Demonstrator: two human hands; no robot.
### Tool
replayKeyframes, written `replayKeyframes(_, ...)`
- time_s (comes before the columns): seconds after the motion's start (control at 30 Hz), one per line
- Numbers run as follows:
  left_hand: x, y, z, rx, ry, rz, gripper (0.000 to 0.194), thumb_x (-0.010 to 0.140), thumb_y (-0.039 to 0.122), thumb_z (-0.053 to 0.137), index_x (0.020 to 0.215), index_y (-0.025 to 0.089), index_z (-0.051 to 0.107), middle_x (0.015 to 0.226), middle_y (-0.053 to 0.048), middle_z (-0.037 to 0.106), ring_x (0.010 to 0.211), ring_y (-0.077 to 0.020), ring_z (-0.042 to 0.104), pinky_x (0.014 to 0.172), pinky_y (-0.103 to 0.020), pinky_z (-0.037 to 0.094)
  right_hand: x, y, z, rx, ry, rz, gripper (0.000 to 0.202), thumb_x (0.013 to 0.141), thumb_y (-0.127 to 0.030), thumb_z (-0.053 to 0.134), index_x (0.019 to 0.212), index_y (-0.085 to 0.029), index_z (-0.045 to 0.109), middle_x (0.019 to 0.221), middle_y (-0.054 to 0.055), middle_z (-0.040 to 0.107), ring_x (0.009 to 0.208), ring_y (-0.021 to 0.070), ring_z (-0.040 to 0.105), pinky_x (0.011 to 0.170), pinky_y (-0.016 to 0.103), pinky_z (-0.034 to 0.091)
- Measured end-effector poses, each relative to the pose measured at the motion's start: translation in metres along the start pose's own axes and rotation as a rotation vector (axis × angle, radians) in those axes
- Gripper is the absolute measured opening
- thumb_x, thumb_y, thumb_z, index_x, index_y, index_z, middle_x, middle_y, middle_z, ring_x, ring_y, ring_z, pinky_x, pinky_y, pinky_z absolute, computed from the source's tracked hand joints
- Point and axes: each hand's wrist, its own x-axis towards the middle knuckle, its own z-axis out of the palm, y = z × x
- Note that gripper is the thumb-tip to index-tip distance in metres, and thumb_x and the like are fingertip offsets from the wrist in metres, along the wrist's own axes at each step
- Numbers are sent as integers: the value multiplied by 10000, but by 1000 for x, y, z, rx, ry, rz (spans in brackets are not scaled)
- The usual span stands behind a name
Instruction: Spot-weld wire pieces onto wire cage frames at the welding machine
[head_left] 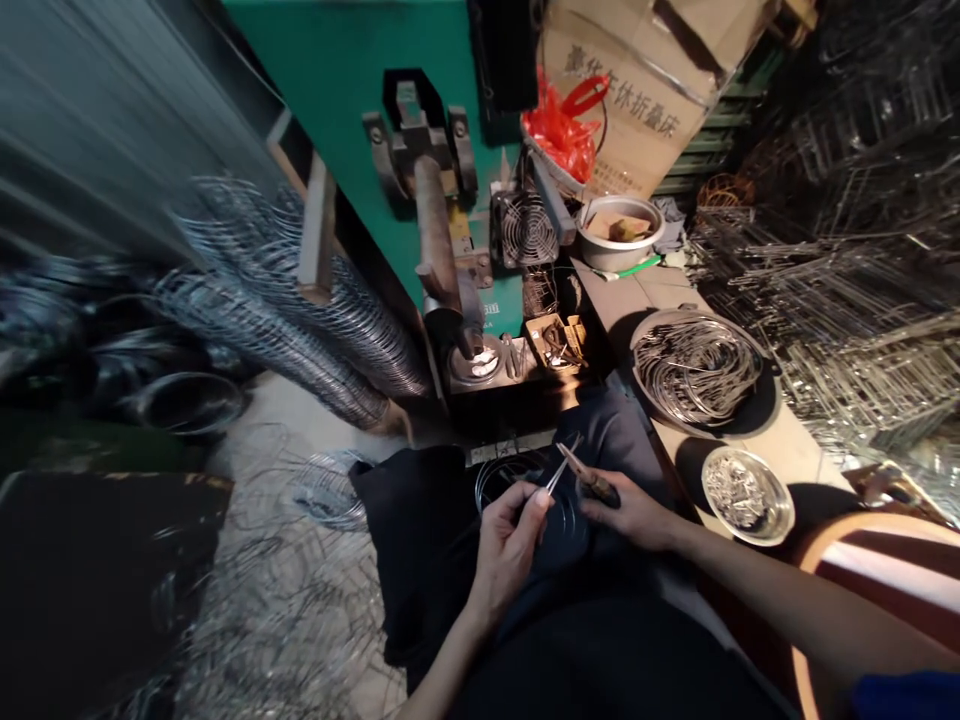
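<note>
Over my lap, my left hand [517, 525] pinches thin shiny wire [556, 478] between thumb and fingers. The wire ends stick up beyond the fingertips. A loop of wire [487, 478] curves behind this hand, and I cannot tell whether it is the same piece. My right hand [630, 512] is closed around the dark handle of a tool that looks like pliers [589, 475]. Its narrow jaws point up and left, close to the wire ends; contact between them is unclear. Part of the tool is hidden by my fingers.
A green machine [315, 60] with a metal press head [439, 230] stands ahead. Stacked wire rings [352, 330] lean at left. On the right are a basin of wire rings [772, 375], a bowl of small metal parts [784, 515], an orange tub [814, 560] and stacked wire frames [862, 290].
</note>
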Motion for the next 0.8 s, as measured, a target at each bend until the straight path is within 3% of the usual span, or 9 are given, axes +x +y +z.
replayKeyframes(0.2,-2,3,11,61,-9,30,387,916,454,593,681,152,537,578,41,396,527,-69,306,496,-214,253,-17,-21,-13,11,-72,42,475,873,-525,649,1127,-124,628,956,32,619,856,160,531,839,304,453)
replayKeyframes(0.4,-5,-4,14,104,-12,49,352,926,457,577,764,145,593,595,35,400,544,-80,323,503,-222,248,-28,-35,-32,5,-166,125,475,849,-564,665,1036,-128,651,797,4,597,700,118,506,695,250,453)
replayKeyframes(0.5,-5,-6,11,59,-19,30,359,915,465,591,748,148,576,601,45,355,543,-75,281,492,-220,217,-24,-31,-38,-58,-193,123,501,864,-582,636,1103,-143,652,788,-2,590,677,119,502,660,249,448)
replayKeyframes(0.7,-3,-4,5,0,18,-15,367,900,476,610,731,156,552,572,60,331,520,-66,256,478,-207,212,2,-3,-18,-85,-92,-87,476,950,-550,519,1195,-151,600,1065,58,608,1027,199,549,965,356,433)
replayKeyframes(0.8,-2,-2,6,12,52,-16,355,892,476,621,764,147,591,559,62,341,513,-63,259,474,-205,207,14,8,-9,-40,-63,-133,484,952,-564,505,1186,-150,591,1072,63,598,1016,200,541,978,362,421)
